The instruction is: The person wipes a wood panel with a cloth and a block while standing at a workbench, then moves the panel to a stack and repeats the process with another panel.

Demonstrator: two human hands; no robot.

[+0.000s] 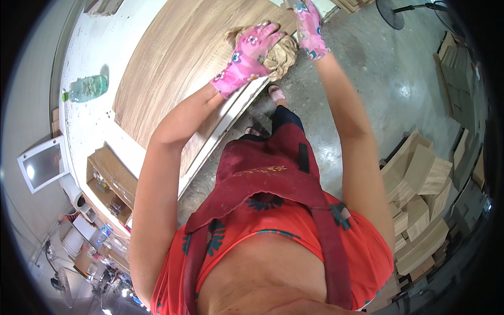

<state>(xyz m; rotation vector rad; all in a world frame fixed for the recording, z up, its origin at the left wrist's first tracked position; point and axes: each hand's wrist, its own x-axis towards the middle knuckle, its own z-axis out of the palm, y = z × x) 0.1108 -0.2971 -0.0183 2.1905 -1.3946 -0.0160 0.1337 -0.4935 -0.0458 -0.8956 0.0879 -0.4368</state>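
Observation:
A large wood-grain panel [173,63] lies flat on a white worktable [86,123]. My left hand [248,58], in a pink flowered glove, is closed over a crumpled tan rag [282,56] at the panel's right edge. The rag bunches out on both sides of the fingers and hangs partly past the edge. Farther off, at the panel's far right corner, is my right hand [311,30] in a matching glove. Its fingers are bent around something small and greyish, cut off by the top of the view, so I cannot make out what it is.
A green-tinted plastic bottle [88,88] lies on the table's left side. Nearer stands an open cardboard box [113,178] with small items inside. Stacked wood-grain boards [420,184] occupy the right. A round dark base [391,14] of a stand rests on the concrete floor [362,58].

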